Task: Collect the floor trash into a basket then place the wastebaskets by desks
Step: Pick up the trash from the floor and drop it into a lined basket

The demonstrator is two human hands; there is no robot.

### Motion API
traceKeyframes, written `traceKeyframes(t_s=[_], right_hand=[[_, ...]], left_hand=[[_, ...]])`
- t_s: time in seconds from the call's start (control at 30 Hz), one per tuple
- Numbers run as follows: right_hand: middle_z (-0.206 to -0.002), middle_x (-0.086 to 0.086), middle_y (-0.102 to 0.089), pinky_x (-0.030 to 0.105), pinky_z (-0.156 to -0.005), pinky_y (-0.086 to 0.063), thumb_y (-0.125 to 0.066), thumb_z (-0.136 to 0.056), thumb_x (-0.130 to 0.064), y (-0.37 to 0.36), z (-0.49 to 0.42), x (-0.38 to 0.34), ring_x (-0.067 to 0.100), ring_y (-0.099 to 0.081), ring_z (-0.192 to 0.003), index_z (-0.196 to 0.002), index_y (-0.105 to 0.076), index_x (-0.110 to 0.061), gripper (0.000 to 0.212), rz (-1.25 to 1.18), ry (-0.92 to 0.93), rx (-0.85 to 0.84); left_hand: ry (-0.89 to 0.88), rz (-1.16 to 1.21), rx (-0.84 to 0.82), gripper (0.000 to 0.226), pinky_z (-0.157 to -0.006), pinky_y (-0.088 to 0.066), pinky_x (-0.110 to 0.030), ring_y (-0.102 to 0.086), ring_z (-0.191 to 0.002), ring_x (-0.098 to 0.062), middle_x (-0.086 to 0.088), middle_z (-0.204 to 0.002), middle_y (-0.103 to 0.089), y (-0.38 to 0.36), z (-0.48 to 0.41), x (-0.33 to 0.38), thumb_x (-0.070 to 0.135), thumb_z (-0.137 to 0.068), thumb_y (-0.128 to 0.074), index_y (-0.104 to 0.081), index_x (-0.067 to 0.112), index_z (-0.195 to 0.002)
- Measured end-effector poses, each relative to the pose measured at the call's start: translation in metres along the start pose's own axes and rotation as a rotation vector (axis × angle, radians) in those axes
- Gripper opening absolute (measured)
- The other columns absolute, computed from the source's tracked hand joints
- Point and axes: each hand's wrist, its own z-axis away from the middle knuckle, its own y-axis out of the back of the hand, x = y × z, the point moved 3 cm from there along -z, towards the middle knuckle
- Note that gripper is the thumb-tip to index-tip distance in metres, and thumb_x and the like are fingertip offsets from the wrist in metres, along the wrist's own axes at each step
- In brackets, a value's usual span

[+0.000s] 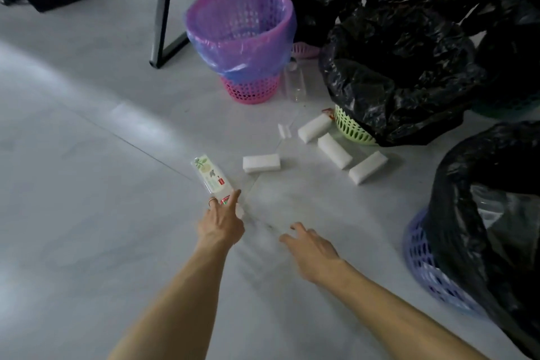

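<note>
Reaching low over the floor [87, 184], the left hand [220, 225] has its fingers closed on the near end of a clear plastic bottle [211, 177] with a green and white label; the bottle's far end points away, resting on or just above the floor, can't tell which. Right hand [311, 248] hovers beside it, palm down, fingers spread and loosely curled, holding nothing.

Four white foam blocks, rectangular, soft-looking, lie scattered beyond the hands: one [261, 163] in the middle, three more [334, 150] to the right near a green lattice basket [352, 128]. A second clear bottle [295, 85], unlabeled, lies between the pink basket and the green one.

Pink lattice basket [248, 88] stands far centre, lined with a thin glossy purple bag [239, 26] folded over the rim. Crinkled shiny black bags [403, 67] cover the green basket and others behind it. A purple lattice basket [429, 266] with a black bag sits near right.

Floor is smooth pale grey tile with thin seams. Black metal desk legs [163, 9] stand far left, with a dark box shape beyond.
</note>
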Motion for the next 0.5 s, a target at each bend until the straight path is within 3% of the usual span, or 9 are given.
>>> traceKeyframes(t_s=[0.1,0.23,0.3,0.37,0.5], right_hand=[[-0.149,0.008,-0.026,0.041,-0.093,-0.046,-0.051,-0.089,0.002,-0.008,-0.013,-0.003,0.036,-0.042,-0.123,-0.140,-0.040,-0.027,0.060,0.074,0.017,-0.001],[-0.137,0.009,-0.039,0.035,-0.077,-0.038,-0.048,-0.090,0.003,-0.021,-0.016,-0.003,0.033,-0.041,-0.123,-0.133,-0.046,-0.020,0.049,0.161,0.074,0.038],[-0.132,0.012,-0.042,0.035,-0.072,-0.034,-0.042,-0.093,0.003,-0.026,-0.015,-0.002,0.032,-0.042,-0.122,-0.132,-0.048,-0.015,0.044,0.132,0.066,0.063],[-0.129,0.015,-0.045,0.036,-0.070,-0.035,-0.041,-0.093,0.004,-0.031,-0.015,-0.001,0.032,-0.043,-0.121,-0.131,-0.049,-0.010,0.041,0.113,0.054,0.069],[-0.127,0.016,-0.047,0.040,-0.081,-0.045,-0.046,-0.091,0.006,-0.032,-0.014,-0.001,0.033,-0.046,-0.120,-0.128,-0.048,-0.006,0.039,0.133,0.000,0.015]], left_hand=[[0.023,-0.010,-0.102,0.070,-0.079,-0.049,-0.038,-0.058,-0.099,-0.031,-0.014,-0.134,-0.040,-0.013,-0.010,-0.011,0.030,-0.096,-0.046,-0.009,0.048,-0.153],[0.010,0.058,-0.182,0.075,-0.076,-0.048,-0.036,-0.055,-0.110,-0.030,-0.012,-0.143,-0.035,-0.028,-0.016,-0.017,0.027,-0.095,-0.049,-0.008,0.048,-0.154],[0.011,0.129,-0.197,0.072,-0.085,-0.053,-0.040,-0.054,-0.114,-0.031,-0.011,-0.144,-0.034,-0.033,-0.017,-0.017,0.023,-0.093,-0.050,-0.016,0.044,-0.153],[0.018,0.160,-0.208,0.064,-0.087,-0.053,-0.040,-0.055,-0.104,-0.030,-0.011,-0.139,-0.035,-0.039,-0.015,-0.016,0.021,-0.092,-0.051,-0.027,0.040,-0.148],[0.016,0.137,-0.096,0.041,-0.068,-0.049,-0.037,-0.052,-0.080,-0.028,-0.007,-0.115,-0.032,-0.035,-0.003,-0.014,0.023,-0.093,-0.054,-0.039,0.031,-0.130]])
